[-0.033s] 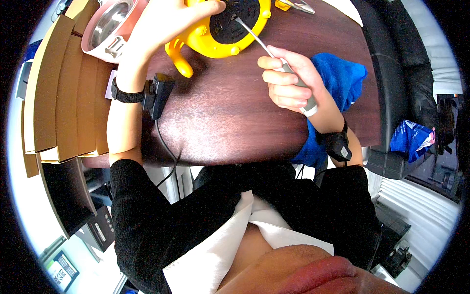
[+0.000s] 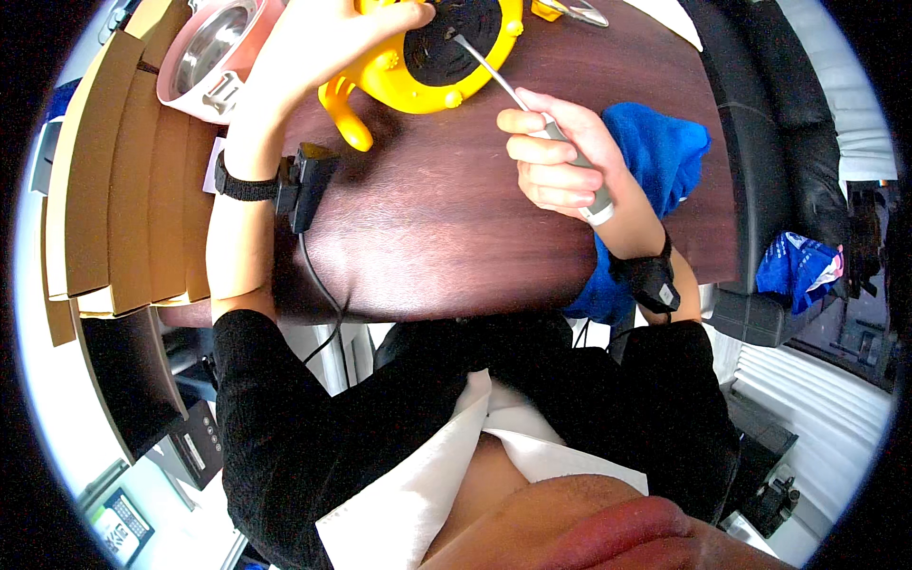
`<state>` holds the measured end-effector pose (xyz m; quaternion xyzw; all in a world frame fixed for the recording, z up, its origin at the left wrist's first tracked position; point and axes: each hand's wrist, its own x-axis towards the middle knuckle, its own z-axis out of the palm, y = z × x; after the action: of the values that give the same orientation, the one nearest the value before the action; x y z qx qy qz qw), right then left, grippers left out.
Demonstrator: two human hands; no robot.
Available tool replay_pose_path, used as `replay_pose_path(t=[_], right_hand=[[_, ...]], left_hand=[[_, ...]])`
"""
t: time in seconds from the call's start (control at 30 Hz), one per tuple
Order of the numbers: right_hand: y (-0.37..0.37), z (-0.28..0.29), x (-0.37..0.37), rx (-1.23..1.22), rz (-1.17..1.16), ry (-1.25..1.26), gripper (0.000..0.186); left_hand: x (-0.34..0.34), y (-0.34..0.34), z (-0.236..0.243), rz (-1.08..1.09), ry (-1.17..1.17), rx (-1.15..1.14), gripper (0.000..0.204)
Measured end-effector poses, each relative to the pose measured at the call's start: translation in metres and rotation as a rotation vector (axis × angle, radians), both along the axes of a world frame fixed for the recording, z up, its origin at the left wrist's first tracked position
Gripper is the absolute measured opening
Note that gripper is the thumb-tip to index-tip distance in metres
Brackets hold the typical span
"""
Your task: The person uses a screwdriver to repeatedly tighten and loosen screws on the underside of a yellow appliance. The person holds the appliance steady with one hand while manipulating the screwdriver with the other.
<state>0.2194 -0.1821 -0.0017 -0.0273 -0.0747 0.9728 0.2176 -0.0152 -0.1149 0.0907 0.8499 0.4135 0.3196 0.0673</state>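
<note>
A yellow round-framed object (image 2: 418, 98) with a black ridged disc (image 2: 475, 62), knobs on its rim and a leg-like part sits at the far side of the table, cut off by the top edge. My left hand (image 2: 332, 33) grips its left side, thumb reaching over the disc; the other fingers are mostly hidden. In my right hand (image 2: 565, 157), fingers wrapped round its grey handle, is a screwdriver (image 2: 489, 71). Its metal shaft points up and left, and the tip meets the disc near the middle. Beneath my right wrist lies a blue cloth (image 2: 655, 142).
Cardboard boxes (image 2: 128, 190) stand along the left of the dark wooden table (image 2: 427, 209). Beside them is a pink pot (image 2: 204, 71) with a metal inside. A black cable (image 2: 318, 275) hangs from my left wrist device. On a black seat at right rests a blue packet (image 2: 798, 271).
</note>
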Motion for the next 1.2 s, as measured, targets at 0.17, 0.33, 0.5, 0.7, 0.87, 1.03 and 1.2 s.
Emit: replay_pose_path(t=[0.17, 0.33, 0.5, 0.7, 0.87, 1.03, 1.2], right_hand=[[-0.006, 0.001, -0.005, -0.124, -0.022, 0.104, 0.032], [-0.005, -0.006, -0.002, -0.059, -0.011, 0.047, 0.033], [-0.009, 0.002, 0.005, 0.150, -0.125, -0.445, 0.035], [-0.021, 0.009, -0.001, 0.486, -0.281, -0.765, 0.037], [-0.023, 0.006, -0.006, 0.619, -0.337, -0.881, 0.037], [-0.022, 0.005, -0.006, 0.624, -0.357, -0.880, 0.037], [-0.021, 0.003, -0.007, 0.623, -0.361, -0.907, 0.036]], left_hand=[[-0.001, 0.000, -0.001, 0.005, 0.025, 0.008, 0.068], [-0.001, -0.004, -0.001, 0.044, 0.032, -0.028, 0.071], [-0.003, -0.003, -0.001, 0.015, 0.022, -0.028, 0.074], [0.001, -0.006, -0.002, 0.060, 0.059, -0.036, 0.073], [-0.001, -0.004, -0.001, 0.009, 0.028, -0.029, 0.073], [0.001, -0.005, -0.001, 0.011, 0.044, -0.023, 0.073], [0.001, -0.005, -0.002, 0.018, 0.067, 0.004, 0.074]])
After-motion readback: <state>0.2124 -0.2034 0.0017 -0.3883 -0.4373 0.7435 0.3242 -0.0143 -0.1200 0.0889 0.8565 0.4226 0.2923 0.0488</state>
